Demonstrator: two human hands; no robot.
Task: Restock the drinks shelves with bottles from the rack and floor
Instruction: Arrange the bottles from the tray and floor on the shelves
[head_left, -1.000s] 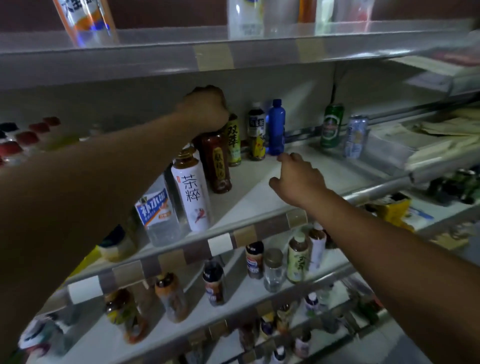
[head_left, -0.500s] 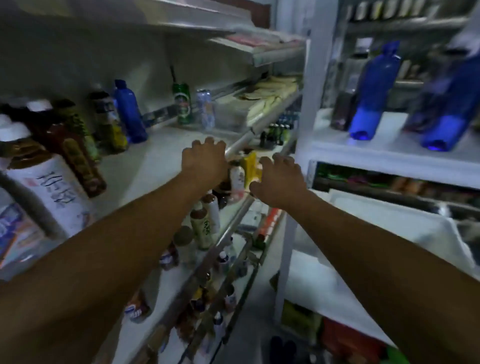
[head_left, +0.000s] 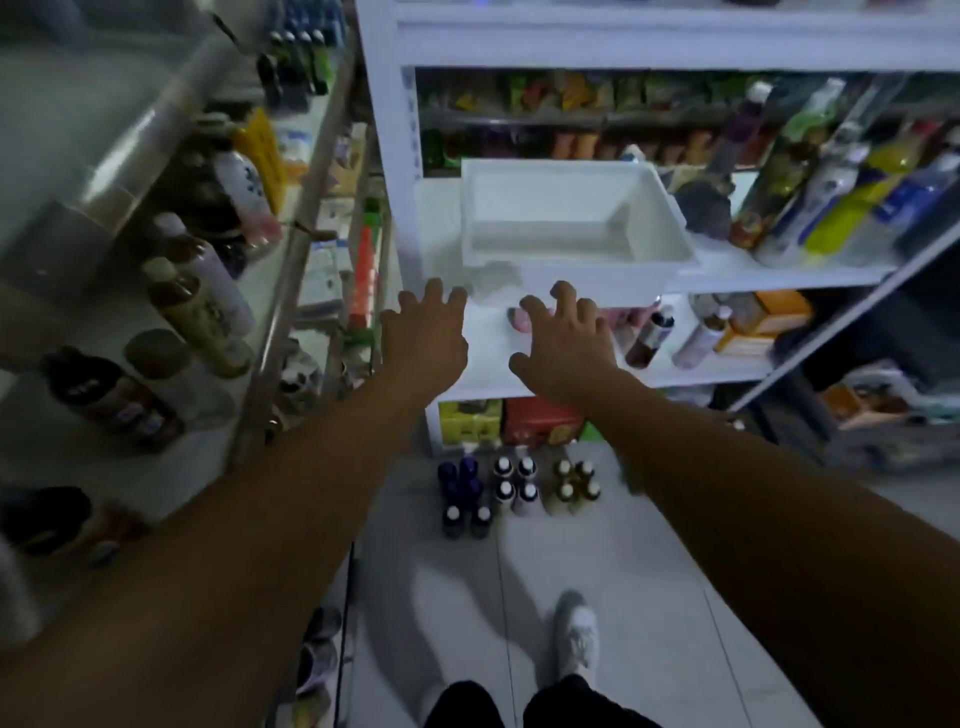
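Both my arms stretch forward toward a white rack (head_left: 387, 156). My left hand (head_left: 423, 338) and my right hand (head_left: 563, 343) hover with fingers spread, holding nothing, in front of the rack's lower white shelf (head_left: 488, 364). Several small bottles (head_left: 514, 491) stand in rows on the floor below the rack. Tall bottles (head_left: 831, 187) stand on the rack's middle shelf at right. The drinks shelves (head_left: 260, 332) run along the left, with bottles (head_left: 202, 312) on them.
An empty white plastic bin (head_left: 670, 228) sits on the rack's middle shelf just beyond my hands. Coloured boxes (head_left: 519, 421) fill the rack's bottom level. My shoe (head_left: 576, 639) stands on the tiled floor. A cluttered cart or pile (head_left: 878, 405) lies at the right.
The view has swung right and down from the drinks shelves to the white rack and floor. My left hand left the bottle on the shelf; both hands now reach forward empty.
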